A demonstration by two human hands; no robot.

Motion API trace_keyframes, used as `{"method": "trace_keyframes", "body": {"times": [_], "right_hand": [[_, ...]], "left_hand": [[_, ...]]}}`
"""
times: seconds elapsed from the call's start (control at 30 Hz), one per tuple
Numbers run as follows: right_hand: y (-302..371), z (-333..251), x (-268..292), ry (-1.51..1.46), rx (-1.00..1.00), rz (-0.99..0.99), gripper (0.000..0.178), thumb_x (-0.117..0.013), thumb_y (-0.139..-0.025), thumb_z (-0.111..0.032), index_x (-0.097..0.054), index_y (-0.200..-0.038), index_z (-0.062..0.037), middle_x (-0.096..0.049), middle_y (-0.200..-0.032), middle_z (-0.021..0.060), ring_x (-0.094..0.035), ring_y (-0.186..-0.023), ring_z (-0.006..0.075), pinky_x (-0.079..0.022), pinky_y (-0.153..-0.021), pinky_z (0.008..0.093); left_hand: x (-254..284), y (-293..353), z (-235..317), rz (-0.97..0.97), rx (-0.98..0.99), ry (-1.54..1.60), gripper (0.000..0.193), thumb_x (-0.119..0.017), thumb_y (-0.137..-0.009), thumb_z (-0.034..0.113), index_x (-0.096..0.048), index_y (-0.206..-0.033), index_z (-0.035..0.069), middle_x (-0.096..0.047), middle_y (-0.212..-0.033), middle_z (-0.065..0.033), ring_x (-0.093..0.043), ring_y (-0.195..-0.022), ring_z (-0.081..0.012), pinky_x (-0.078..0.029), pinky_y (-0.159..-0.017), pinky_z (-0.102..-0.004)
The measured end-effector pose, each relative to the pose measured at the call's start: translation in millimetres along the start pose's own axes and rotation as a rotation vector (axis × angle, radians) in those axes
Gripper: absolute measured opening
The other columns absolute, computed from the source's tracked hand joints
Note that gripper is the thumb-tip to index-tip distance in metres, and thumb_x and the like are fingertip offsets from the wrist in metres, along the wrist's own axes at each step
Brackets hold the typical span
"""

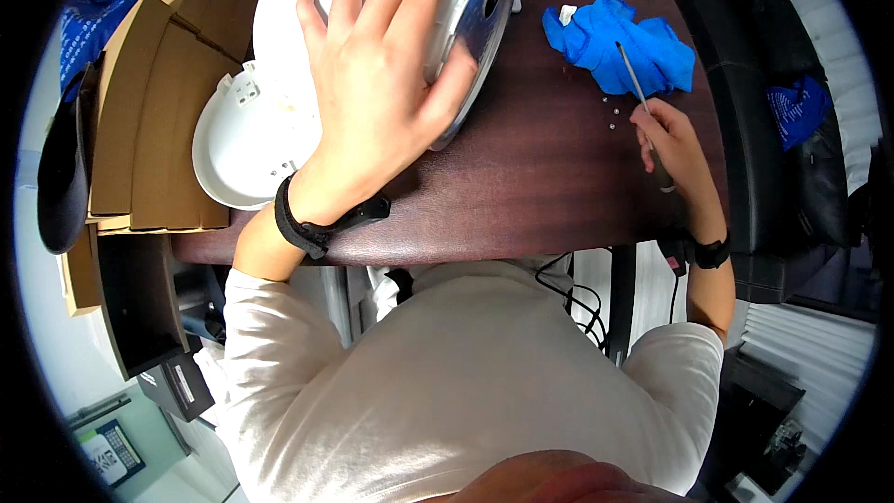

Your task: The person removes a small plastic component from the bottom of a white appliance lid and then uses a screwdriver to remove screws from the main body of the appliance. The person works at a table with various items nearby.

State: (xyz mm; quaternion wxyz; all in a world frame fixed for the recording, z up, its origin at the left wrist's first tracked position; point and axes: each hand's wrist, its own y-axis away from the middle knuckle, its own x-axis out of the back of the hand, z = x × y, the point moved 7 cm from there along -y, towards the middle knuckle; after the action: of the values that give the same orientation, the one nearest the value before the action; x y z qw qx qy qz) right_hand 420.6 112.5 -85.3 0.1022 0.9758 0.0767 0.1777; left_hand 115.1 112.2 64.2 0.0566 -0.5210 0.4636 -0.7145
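Note:
My left hand [372, 84] lies with fingers spread on a large white rounded appliance [284, 28], its thumb reaching over a shiny round face [484, 23] with a dark centre. The appliance's far end runs out of the picture. Beside it, to the left, a white round cover [237, 154] lies with its inner side up, showing small fittings. My right hand [678, 142] is closed around the handle of a screwdriver [631, 73], whose thin shaft points away from me over a crumpled blue cloth [624, 33]. Several tiny screws [614, 113] lie between cloth and hand.
Brown cardboard boxes [163, 121] stand along the left side of the dark wooden table [521, 186]. A black sofa [754, 130] borders the right side, with a blue bag [798, 112] on it. Black cables [582, 303] hang below the front edge.

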Motion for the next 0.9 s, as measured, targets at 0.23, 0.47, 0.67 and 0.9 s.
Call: {"method": "trace_keyframes", "body": {"times": [0.23,0.47,0.67,0.9], "right_hand": [[-14.0,-41.1,-47.8,-0.593,0.021,-0.218,0.020,-0.051,-0.098,-0.024,-0.054,-0.090,-0.0055,-0.052,-0.073,0.0017,-0.053,-0.051,0.0114,-0.044,-0.049,0.0274],[-40.4,-92.2,-51.4,-0.765,0.183,-0.132,0.018,-0.051,-0.097,-0.022,-0.053,-0.093,-0.0051,-0.052,-0.072,0.0028,-0.052,-0.052,0.0125,-0.045,-0.053,0.0298],[-53.0,-120.2,-50.2,-0.797,0.293,-0.151,0.017,-0.050,-0.098,-0.021,-0.053,-0.096,-0.0045,-0.052,-0.075,0.0028,-0.052,-0.054,0.0119,-0.045,-0.052,0.0294],[-55.5,-151.9,-62.7,-0.681,0.369,-0.237,0.020,-0.050,-0.098,-0.023,-0.054,-0.100,-0.0038,-0.053,-0.076,0.0022,-0.052,-0.054,0.0108,-0.044,-0.051,0.0273]], "left_hand": [[-16.3,-21.9,-11.6,0.067,0.075,0.003,0.048,-0.065,-0.082,0.022,-0.059,-0.128,0.011,-0.056,-0.133,-0.0120,-0.043,-0.132,-0.0374,-0.021,-0.105,-0.0669],[-16.6,-21.0,-10.2,0.181,0.110,0.060,0.048,-0.064,-0.083,0.020,-0.056,-0.128,0.005,-0.053,-0.135,-0.0158,-0.040,-0.132,-0.0392,-0.019,-0.103,-0.0703],[4.2,11.8,-13.8,0.251,0.098,0.191,0.054,-0.066,-0.080,0.015,-0.052,-0.131,0.002,-0.051,-0.134,-0.0186,-0.038,-0.134,-0.0389,-0.016,-0.106,-0.0669],[19.0,42.8,4.4,0.066,0.125,0.131,0.075,-0.068,-0.068,0.012,-0.043,-0.138,0.003,-0.036,-0.140,-0.0235,-0.035,-0.131,-0.0418,-0.023,-0.108,-0.0558]]}}
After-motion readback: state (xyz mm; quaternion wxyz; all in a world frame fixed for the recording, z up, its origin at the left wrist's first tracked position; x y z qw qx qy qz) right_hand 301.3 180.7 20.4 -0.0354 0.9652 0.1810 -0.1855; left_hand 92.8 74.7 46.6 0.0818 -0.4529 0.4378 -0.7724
